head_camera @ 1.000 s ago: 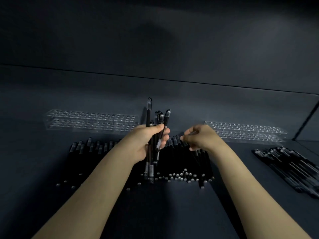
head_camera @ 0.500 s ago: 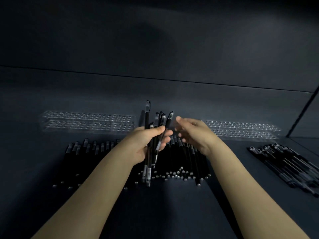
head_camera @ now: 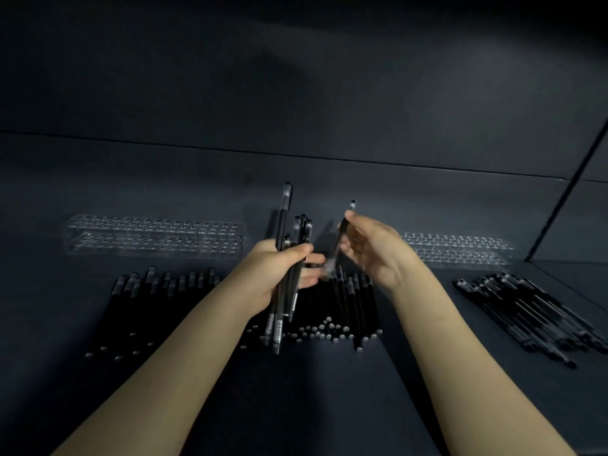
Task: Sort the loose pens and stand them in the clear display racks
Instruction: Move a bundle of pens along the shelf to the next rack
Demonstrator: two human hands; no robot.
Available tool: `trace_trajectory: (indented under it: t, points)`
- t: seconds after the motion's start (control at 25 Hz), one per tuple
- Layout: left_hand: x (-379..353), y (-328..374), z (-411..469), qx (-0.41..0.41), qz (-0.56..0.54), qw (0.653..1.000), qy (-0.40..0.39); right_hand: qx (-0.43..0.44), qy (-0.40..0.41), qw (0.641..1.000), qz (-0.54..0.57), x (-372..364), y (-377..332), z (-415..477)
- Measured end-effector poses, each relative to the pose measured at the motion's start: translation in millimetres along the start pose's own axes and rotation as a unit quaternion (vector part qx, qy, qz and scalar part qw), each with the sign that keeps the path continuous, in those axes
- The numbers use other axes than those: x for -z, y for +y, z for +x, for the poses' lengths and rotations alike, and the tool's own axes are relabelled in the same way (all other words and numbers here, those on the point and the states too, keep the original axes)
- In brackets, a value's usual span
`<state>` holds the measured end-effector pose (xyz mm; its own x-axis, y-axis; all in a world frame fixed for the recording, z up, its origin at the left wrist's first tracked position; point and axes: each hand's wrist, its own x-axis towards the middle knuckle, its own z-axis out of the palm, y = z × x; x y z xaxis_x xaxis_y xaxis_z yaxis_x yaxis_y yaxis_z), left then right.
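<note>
Left hand (head_camera: pixel 279 274) grips a bundle of pens (head_camera: pixel 286 258) upright; right hand (head_camera: pixel 371 255) apparently pinches one blurred pen (head_camera: pixel 343 230).

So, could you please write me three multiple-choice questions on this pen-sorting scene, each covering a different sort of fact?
1. Where on the table does the smaller heap of pens lie?
A. Far left
B. Far right
C. Middle of the near edge

2. How many clear racks are in view?
A. One
B. Four
C. Two

3. What is the right hand holding?
A. A single pen
B. Nothing
C. A cloth

Answers:
1. B: the heap sits apart at the right edge, slanted.
2. C: one rack stands at the back left and another at the back right.
3. A: its fingers pinch one pen, while the left hand grips a bundle of pens.
</note>
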<state>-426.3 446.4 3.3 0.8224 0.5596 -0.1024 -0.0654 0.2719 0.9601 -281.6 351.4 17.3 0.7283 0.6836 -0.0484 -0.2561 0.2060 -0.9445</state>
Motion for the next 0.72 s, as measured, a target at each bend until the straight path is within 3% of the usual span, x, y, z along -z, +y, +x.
trace_trajectory:
  t: [0.32,0.52,0.72]
  points:
    - [-91,-14,2,0.058,-0.061,0.994,-0.069,0.011,0.071,0.983,-0.170,130,-56,-33]
    - [-162,-35,8,0.096,-0.077,0.989,-0.078,-0.026,0.110,0.949,-0.295,217,-85,-40]
    - [-201,-51,16,0.105,-0.041,0.992,-0.060,-0.027,0.107,0.904,-0.412,259,-87,-25]
